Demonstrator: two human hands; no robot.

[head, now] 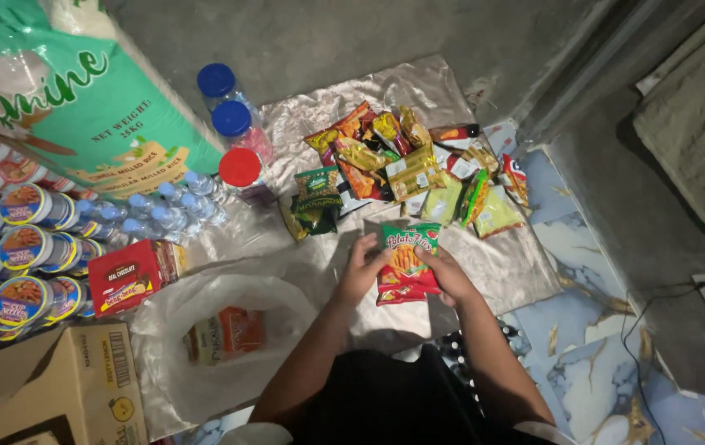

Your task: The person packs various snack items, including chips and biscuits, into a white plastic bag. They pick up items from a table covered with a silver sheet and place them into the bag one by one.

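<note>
Snack packet (406, 262) between both hands

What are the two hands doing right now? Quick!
Left hand: fingers closed on the left edge of the red and green snack packet.
Right hand: fingers closed on the packet's right edge.

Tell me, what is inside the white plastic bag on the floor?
Inside the white plastic bag one orange box shows dimly through the film. Its details, and anything beneath it, are hidden.
</note>
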